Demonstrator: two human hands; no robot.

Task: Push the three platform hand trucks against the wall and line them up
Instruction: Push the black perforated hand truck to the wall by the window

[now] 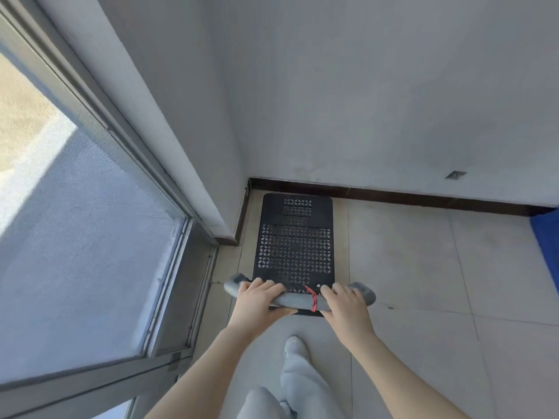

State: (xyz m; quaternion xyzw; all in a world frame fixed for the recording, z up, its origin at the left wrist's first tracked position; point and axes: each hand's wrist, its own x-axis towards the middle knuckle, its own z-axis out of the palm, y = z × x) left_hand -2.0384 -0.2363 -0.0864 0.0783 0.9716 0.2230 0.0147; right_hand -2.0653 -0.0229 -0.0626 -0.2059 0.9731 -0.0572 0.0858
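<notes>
Seen from above, one platform hand truck [295,246] stands on the floor in a corner of a room, and nothing lies on its deck. The deck is a black rectangle punched with rows of small petal-shaped holes. Its far end sits just beside a dark brown baseboard [393,196] at the foot of a pale grey wall [378,86], and its left edge runs near the baseboard of a short return wall. A person pushes it from behind: the left hand [257,300] and the right hand [344,303] are each curled in a closed grip around the grey padded handle [298,299], which curves down at both ends. A thin red cord [312,300] is wrapped around the handle between the two hands, closer to the right one. Bare forearms reach up from the bottom edge, with a leg in light grey trousers and a pale shoe [295,346] between them. The floor [423,261] is large pale tiles with thin joints. On the left, a tall window in a grey metal frame [169,189] looks outside. A blue object [547,237] is cut off at the right edge.
</notes>
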